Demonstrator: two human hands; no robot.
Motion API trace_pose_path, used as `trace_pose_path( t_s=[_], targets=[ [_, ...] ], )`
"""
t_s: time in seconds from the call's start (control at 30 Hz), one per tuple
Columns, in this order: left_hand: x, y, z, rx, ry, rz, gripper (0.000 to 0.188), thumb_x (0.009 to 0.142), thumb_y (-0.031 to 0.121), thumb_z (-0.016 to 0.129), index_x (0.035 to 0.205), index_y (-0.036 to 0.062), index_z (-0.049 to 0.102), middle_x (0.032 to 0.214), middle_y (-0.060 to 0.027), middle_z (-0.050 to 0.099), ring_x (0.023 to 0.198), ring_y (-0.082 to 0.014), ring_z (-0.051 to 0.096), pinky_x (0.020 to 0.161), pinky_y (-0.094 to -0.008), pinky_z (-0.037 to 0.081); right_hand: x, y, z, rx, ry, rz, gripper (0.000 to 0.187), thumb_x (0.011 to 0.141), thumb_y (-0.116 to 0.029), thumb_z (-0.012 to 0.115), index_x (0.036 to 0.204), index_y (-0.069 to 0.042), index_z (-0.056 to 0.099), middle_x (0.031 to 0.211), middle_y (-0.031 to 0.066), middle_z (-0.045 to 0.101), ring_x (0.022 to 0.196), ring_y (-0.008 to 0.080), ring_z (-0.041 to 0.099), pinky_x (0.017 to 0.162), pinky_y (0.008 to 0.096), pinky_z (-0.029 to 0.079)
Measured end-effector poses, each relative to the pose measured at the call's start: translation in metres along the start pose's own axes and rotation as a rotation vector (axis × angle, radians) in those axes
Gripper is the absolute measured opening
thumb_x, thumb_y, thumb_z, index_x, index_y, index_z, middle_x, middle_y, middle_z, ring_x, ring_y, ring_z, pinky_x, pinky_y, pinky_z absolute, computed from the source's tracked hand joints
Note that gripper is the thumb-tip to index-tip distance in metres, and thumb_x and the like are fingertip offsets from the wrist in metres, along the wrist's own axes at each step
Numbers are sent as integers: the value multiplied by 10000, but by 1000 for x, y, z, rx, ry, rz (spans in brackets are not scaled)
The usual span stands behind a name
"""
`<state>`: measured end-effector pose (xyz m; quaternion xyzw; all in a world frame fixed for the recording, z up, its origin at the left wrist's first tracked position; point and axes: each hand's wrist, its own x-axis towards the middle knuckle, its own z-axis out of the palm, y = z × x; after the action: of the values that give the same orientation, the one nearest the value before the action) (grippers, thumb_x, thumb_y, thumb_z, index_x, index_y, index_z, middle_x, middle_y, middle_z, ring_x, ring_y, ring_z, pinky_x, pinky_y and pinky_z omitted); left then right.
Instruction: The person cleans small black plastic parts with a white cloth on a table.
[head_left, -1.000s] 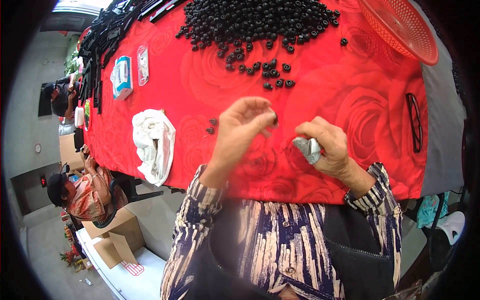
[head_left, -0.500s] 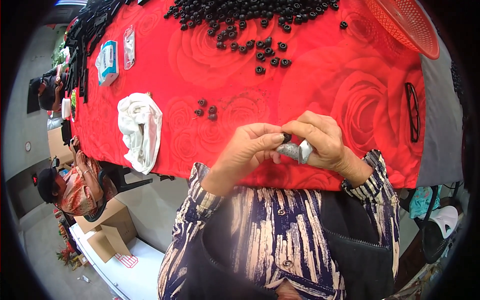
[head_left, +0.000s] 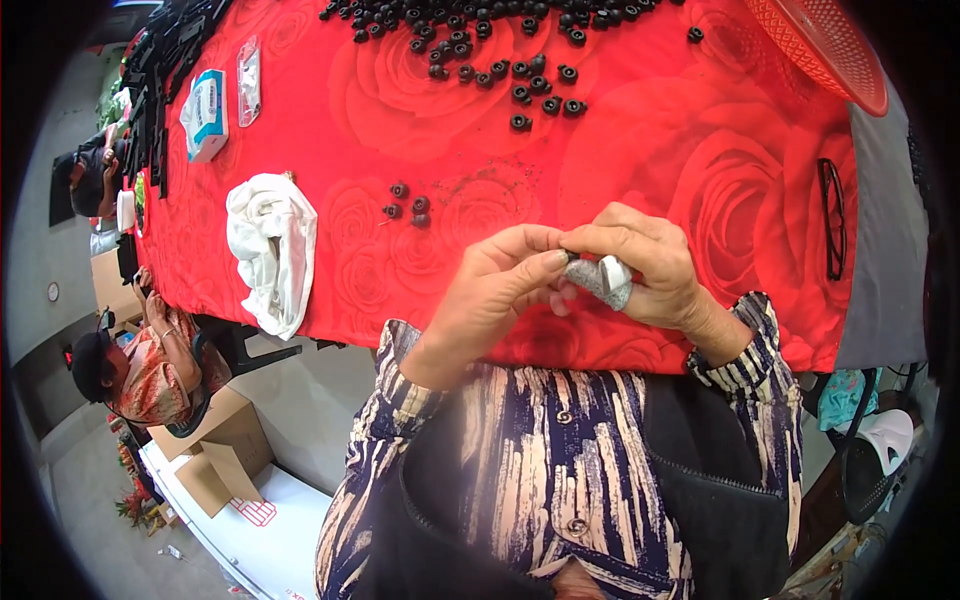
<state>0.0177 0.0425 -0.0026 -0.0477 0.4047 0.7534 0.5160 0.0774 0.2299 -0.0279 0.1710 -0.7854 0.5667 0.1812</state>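
Observation:
Over the table's near edge my two hands meet. My left hand (head_left: pixel 500 295) pinches a small round black part (head_left: pixel 571 256) between thumb and fingers, most of it hidden by the fingertips. In my right hand (head_left: pixel 650 265) is a grey speckled tool with a white wrap (head_left: pixel 602 283); its exact kind is unclear. The right fingertips reach over the black part and touch the left thumb. Beyond my left hand lie several loose black parts (head_left: pixel 420 204), knob-like with hollow ends. A larger pile of the same black parts (head_left: pixel 520 95) spreads at the far side.
A rose-patterned red tablecloth (head_left: pixel 440 130) covers the table. Left of my hands lie a white cloth (head_left: pixel 270 250), a tissue box (head_left: pixel 207 115) and a clear packet (head_left: pixel 249 80). Long black pieces (head_left: pixel 160 100) are stacked far left. Eyeglasses (head_left: pixel 832 220) and a red basket (head_left: pixel 830 60) are right. Another person (head_left: pixel 155 360) sits left.
The black part has turned and now shows less between my fingertips. My right hand has tilted the grey tool, its fingers closing over the part. The whole view has shifted slightly.

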Motion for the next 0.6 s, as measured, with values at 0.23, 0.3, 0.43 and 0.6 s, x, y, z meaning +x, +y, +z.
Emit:
trace_pose_path(
  t_s=[0.23,0.3,0.43,0.6],
  targets=[
    [-4,-1,0,-23,32,-19,210,901,71,594,1082,-36,599,896,-102,651,735,-150,639,609,-248,546,3,-5,4,-95,131,-157,387,604,-41,728,979,7,646,700,75,573,589,202,587,497,309,457],
    [-2,1,0,-13,23,-34,211,899,67,596,1083,-37,600,894,-104,652,735,-152,640,609,-247,545,-1,-6,0,-162,95,-200,365,638,-49,740,984,10,638,695,74,572,556,194,561,474,310,430],
    [-3,-2,-2,-40,31,-18,213,900,64,594,1085,-41,597,898,-103,650,741,-148,636,609,-246,544,-2,-6,-1,-278,49,-287,335,671,-65,746,974,13,626,667,60,535,495,177,500,438,309,382],
    [-5,0,4,-57,69,64,202,910,76,584,1075,-39,594,900,-95,644,755,-135,629,607,-244,542,-1,-4,-3,-231,3,-203,350,704,-103,747,993,14,590,739,85,545,542,190,512,483,312,408]
  ],
)
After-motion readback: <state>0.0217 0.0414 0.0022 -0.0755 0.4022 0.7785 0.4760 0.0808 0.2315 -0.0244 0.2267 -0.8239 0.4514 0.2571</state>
